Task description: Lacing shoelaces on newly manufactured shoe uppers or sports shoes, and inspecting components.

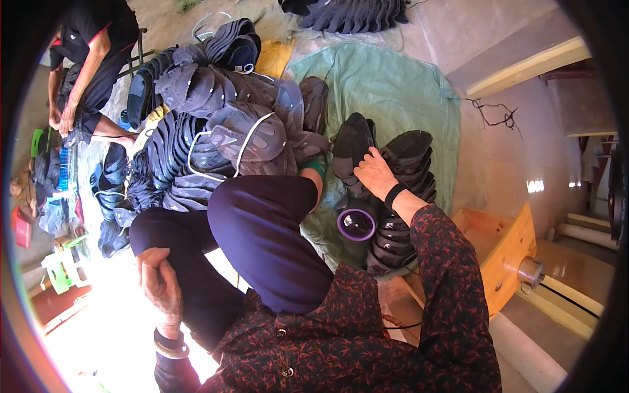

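Note:
My right hand (377, 173), with a black band at the wrist, reaches forward to a stack of black shoe uppers (352, 141). Its fingers are bent together at the near right edge of the top upper and seem to grip it. Just to the right, another nested stack of dark uppers (407, 149) runs back toward me. Between the stacks and my body sits a round dark thing with a purple rim (357, 224). By my left knee, my left hand (159, 285) is held with curled fingers; whatever may be in them is hidden.
A large heap of grey shoe uppers (223, 124), with white cords, lies ahead to the left. Green sheeting (419, 98) is spread under the stacks. A wooden box (504, 262) stands at my right. Another person (92, 59) works at the far left.

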Available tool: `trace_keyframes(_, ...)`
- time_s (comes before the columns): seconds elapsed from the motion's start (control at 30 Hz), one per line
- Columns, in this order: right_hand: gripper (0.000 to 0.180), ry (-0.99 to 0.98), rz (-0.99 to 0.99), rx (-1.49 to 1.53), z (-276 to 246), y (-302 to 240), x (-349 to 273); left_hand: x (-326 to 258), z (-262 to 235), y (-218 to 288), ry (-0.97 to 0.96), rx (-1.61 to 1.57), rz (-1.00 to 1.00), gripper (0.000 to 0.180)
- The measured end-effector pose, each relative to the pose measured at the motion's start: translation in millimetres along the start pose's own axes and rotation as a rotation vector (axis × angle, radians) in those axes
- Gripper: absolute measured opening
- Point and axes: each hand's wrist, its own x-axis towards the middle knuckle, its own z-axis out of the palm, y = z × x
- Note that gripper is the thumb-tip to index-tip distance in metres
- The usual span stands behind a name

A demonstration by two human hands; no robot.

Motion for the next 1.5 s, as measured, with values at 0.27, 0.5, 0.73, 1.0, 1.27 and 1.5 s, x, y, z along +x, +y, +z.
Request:
trace_keyframes(0.27, 0.016, -0.127, 0.005, -0.087, 2.4, -7.7, 13.9, -1.8, 6.0, -5.1, 0.021, 0.005, 0.066, 0.027)
trace_keyframes(0.5, 0.017, -0.190, 0.012, -0.097, 13.1, -15.1, 21.3, -0.5, 5.3, -12.8, -0.032, -0.059, 0.113, 0.028)
trace_keyframes(0.73, 0.022, -0.257, -0.005, -0.130, 11.0, -32.7, 29.6, 1.1, 5.9, -0.5, -0.046, 0.023, 0.083, 0.029)
trace_keyframes(1.0, 0.024, -0.295, 0.027, -0.070, 8.9, -32.6, 33.1, -4.4, 8.9, -8.6, -0.030, 0.020, 0.071, 0.030)
trace_keyframes(1.27, 0.019, -0.231, 0.042, 0.023, 33.9, -32.1, 21.7, -6.3, 9.7, -16.8, -0.055, 0.030, 0.109, 0.030)
trace_keyframes(1.5, 0.018, -0.276, 0.020, 0.021, 39.1, -33.0, 20.6, -5.0, 9.5, -10.5, -0.025, 0.040, 0.064, 0.029)
